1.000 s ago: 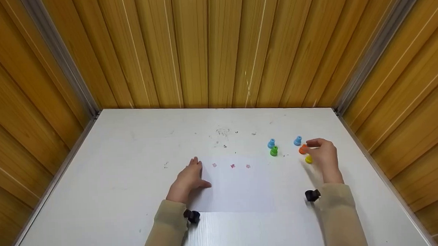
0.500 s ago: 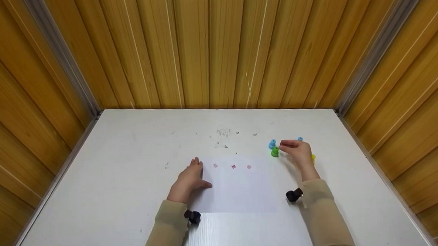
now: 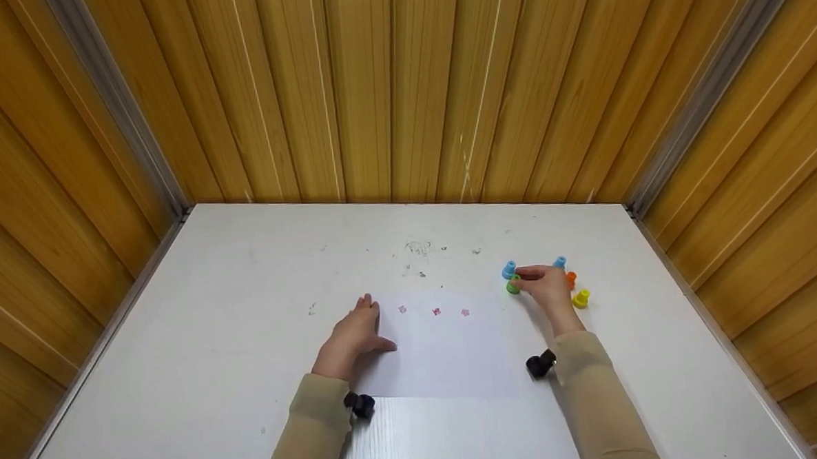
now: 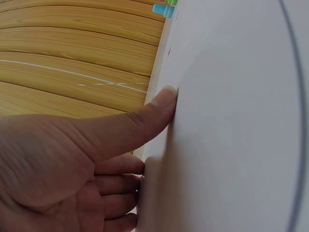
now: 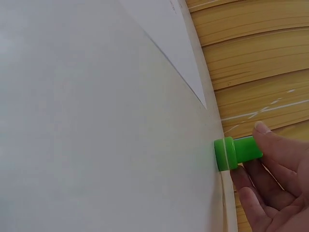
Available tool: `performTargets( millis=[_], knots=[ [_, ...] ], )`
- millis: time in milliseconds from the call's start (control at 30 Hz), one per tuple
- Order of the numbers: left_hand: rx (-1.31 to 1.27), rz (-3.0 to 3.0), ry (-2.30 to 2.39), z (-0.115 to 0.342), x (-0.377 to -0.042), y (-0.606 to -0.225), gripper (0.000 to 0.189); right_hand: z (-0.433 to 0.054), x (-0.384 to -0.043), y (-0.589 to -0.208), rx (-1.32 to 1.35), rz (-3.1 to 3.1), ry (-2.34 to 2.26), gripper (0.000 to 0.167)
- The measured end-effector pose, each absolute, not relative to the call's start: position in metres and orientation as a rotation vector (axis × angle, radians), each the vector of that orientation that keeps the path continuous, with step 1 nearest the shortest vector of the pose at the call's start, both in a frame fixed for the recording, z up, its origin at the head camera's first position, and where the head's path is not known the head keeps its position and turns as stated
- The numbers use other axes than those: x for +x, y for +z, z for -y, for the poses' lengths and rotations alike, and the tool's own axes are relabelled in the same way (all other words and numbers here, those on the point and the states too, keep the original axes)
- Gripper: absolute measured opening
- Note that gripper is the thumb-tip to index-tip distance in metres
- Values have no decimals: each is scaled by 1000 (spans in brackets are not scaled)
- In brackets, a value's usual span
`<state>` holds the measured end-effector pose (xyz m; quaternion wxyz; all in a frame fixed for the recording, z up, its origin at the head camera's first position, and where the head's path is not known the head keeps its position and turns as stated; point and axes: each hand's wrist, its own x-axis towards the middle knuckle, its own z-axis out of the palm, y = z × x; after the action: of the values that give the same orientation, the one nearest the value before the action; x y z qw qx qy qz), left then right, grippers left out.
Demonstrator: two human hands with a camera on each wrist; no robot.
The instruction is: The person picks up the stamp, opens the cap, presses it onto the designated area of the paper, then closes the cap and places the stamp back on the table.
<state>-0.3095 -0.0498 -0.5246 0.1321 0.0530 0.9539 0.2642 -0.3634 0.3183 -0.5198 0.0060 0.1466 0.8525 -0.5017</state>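
Observation:
My left hand (image 3: 351, 335) rests on the left edge of a white sheet of paper (image 3: 448, 359), thumb and fingers spread. In the left wrist view its thumb (image 4: 159, 101) presses on the sheet. Three small red prints (image 3: 436, 312) run along the sheet's upper part. Right of the paper, my right hand (image 3: 547, 289) pinches the upper part of a green toy stamp (image 5: 226, 154) between thumb and fingers. That stamp stands on the table, its wide end down. Just behind it is a light blue stamp (image 3: 509, 270).
To the right of my right hand stand an orange stamp (image 3: 571, 279), partly hidden, and a yellow stamp (image 3: 581, 298). Another light blue stamp (image 3: 560, 262) is behind the hand. Faint dark marks dot the white table (image 3: 245, 285). Wood-patterned walls (image 3: 361, 93) enclose the back and sides.
My right hand has moved left from the orange stamp, which stays standing on the table, to the green stamp and now pinches it. The left hand has kept its place on the paper.

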Motion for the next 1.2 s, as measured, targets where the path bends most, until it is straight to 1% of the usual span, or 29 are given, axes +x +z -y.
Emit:
performTargets(
  millis=[333,667,933,1067,1200],
  knots=[
    [218,-2770,747,53,-311,-524,98,-317,-363,-524,393,-2722,-1607,38],
    [197,-2768,749,52,-309,-524,98,-314,-360,-516,485,-2653,-1580,37],
    [181,-2777,778,52,-310,-522,97,-309,-354,-507,507,-2562,-1690,39],
    [195,-2794,816,49,-310,-518,93,-302,-349,-503,456,-2567,-1765,42],
    [250,-2805,943,41,-309,-515,84,-288,-341,-499,374,-2523,-1887,42]
  ],
)
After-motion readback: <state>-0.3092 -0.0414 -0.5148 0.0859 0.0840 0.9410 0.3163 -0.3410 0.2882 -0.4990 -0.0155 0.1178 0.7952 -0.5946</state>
